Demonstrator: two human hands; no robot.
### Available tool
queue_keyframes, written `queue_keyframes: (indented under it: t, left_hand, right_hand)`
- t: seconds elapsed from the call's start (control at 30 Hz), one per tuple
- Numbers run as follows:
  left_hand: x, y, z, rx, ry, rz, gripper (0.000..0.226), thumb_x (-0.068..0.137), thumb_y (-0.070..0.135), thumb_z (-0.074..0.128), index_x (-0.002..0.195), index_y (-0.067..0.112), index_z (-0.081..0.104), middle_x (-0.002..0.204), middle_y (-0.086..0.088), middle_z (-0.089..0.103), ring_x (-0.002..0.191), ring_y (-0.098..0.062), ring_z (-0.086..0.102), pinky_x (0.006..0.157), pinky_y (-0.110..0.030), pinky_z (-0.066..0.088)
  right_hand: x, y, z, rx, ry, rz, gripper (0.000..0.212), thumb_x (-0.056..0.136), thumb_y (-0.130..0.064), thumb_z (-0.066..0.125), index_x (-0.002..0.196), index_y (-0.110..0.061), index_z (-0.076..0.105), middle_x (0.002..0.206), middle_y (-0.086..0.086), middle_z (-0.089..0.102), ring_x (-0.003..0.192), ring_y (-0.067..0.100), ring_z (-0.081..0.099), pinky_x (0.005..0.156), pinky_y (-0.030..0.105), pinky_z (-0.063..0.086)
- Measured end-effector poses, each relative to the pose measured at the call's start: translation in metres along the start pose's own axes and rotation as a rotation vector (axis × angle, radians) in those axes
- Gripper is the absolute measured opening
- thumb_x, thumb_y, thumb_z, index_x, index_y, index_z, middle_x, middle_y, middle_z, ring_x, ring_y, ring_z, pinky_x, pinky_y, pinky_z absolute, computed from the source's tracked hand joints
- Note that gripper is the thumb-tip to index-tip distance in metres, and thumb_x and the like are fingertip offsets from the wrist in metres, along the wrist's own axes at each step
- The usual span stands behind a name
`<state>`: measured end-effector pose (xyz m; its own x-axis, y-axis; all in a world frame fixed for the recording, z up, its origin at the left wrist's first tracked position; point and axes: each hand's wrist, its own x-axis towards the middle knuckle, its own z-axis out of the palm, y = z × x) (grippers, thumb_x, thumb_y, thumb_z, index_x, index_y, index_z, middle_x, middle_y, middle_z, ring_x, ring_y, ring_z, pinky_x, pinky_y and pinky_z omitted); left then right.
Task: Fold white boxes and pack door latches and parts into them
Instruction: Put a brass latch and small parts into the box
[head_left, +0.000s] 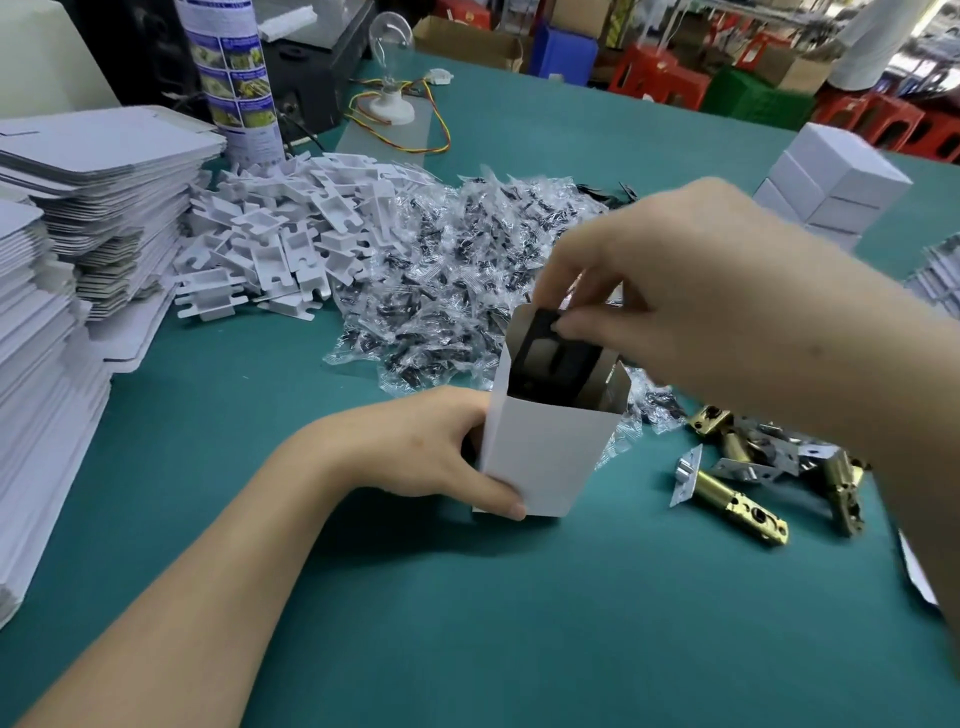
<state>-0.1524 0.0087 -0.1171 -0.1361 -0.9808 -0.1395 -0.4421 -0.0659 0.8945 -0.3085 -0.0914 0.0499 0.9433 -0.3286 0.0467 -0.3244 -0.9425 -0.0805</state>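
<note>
White box (540, 457) gripped by left hand (431, 447), right hand (691, 291) pinching black plate (556, 358) before screw bags (441, 270)

Reaching in from the lower left, the left hand (436, 452) grips the white box (543, 457) at centre frame, while the right hand (685, 291), entering from the right, pinches a black part (550, 358) at its open top.

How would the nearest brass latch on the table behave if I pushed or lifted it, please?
The brass latch looks solid metal, so probably stiff and heavy for its size. Its round barrel might roll, though the flat plate at one end should stop it.
</note>
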Motion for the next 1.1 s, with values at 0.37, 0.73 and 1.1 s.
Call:
queue_keyframes:
  t: [0.37, 0.73, 1.1]
  left_hand:
    - [-0.001, 0.0, -0.001, -0.01, -0.002, 0.004, 0.037, 0.084, 0.027, 0.087, 0.111, 0.039, 0.066, 0.105, 0.024, 0.072, 0.091, 0.006, 0.066, 0.074, -0.008, 0.046]
    - [-0.001, 0.002, -0.003, -0.073, 0.026, 0.009, 0.042, 0.085, 0.027, 0.087, 0.116, 0.041, 0.063, 0.109, 0.025, 0.073, 0.095, 0.006, 0.068, 0.076, -0.009, 0.049]
    - [-0.002, 0.001, -0.006, -0.132, 0.076, 0.002, 0.052, 0.084, 0.023, 0.088, 0.126, 0.035, 0.06, 0.113, 0.017, 0.075, 0.105, -0.005, 0.072, 0.087, -0.022, 0.057]
  right_hand:
    - [-0.009, -0.019, 0.012, -0.081, -0.073, 0.085, 0.02, 0.095, -0.024, 0.064, 0.089, -0.043, 0.062, 0.098, -0.017, 0.072, 0.091, 0.009, 0.064, 0.082, 0.038, 0.056]
    - [-0.009, 0.015, 0.003, 0.22, 0.06, 0.05, 0.018, 0.091, -0.02, 0.075, 0.09, -0.037, 0.07, 0.082, -0.019, 0.073, 0.061, -0.018, 0.06, 0.068, 0.012, 0.05]
    - [0.013, 0.028, 0.035, 0.308, -0.15, 0.053, 0.016, 0.095, -0.013, 0.07, 0.089, -0.028, 0.073, 0.082, -0.01, 0.077, 0.036, 0.01, 0.061, 0.041, 0.023, 0.05]
